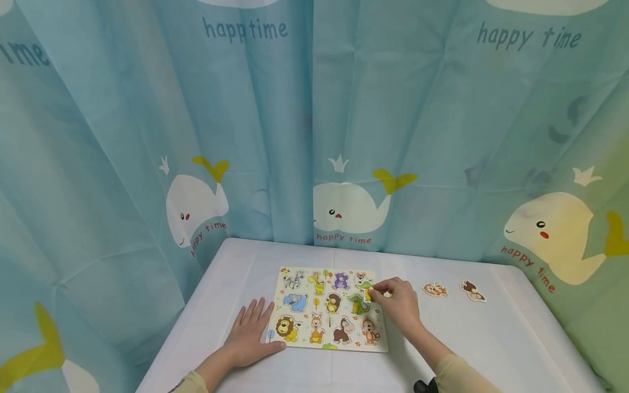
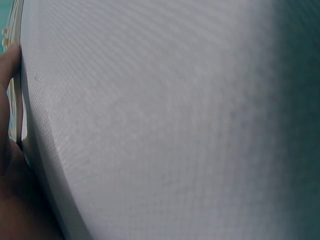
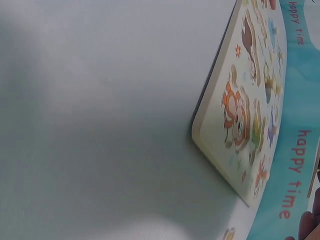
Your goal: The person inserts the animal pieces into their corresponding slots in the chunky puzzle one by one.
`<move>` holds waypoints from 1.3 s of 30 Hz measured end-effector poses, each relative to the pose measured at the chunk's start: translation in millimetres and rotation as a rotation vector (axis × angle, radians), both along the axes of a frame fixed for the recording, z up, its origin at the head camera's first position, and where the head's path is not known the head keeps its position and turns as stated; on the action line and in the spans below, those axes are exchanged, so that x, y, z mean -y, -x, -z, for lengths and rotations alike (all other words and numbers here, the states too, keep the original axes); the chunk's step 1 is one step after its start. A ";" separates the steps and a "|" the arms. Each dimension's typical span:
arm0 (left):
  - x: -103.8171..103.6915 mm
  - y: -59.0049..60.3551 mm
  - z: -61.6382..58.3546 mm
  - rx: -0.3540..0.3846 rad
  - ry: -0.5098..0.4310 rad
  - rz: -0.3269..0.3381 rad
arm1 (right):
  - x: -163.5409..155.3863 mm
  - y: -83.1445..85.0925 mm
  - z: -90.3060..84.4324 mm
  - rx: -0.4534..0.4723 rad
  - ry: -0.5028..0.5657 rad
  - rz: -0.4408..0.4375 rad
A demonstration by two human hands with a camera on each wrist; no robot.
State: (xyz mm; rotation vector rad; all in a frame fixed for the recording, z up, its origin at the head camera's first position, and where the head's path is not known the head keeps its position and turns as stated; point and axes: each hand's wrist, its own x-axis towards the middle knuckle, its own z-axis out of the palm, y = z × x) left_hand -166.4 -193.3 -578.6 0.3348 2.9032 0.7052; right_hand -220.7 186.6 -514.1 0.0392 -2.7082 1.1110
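Observation:
A wooden animal puzzle board (image 1: 344, 347) lies flat on the white-covered table, with most of its animal pieces seated. My left hand (image 1: 257, 325) rests flat on the cloth with straight fingers, its thumb against the board's lower left corner. My right hand (image 1: 372, 292) pinches a small green and yellow puzzle piece (image 1: 366, 287) over the board's upper right part. The left wrist view shows only a finger (image 2: 7, 65) beside the board's edge (image 2: 18, 100). In the right wrist view the board (image 3: 250, 115) appears edge-on on the cloth.
Two loose animal pieces, one orange (image 1: 434, 289) and one brown (image 1: 473, 291), lie on the table right of the board. A blue whale-print curtain (image 1: 344, 136) closes in the table's back and sides. White cloth (image 1: 491, 338) stretches right of the board.

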 end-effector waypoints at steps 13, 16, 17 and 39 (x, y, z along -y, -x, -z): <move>-0.3 -2.4 -4.9 0.002 0.004 -0.009 | 15.3 0.0 11.3 0.003 -0.019 -0.003; -0.1 -1.9 -4.4 -0.004 0.003 -0.008 | 16.6 0.3 14.0 -0.003 -0.026 -0.003; -0.2 -1.7 -4.4 -0.005 0.003 -0.008 | 17.0 0.4 14.9 -0.002 -0.031 0.001; -2.8 -3.7 -11.1 0.026 -0.019 0.008 | 23.2 -3.7 28.7 0.010 -0.100 0.024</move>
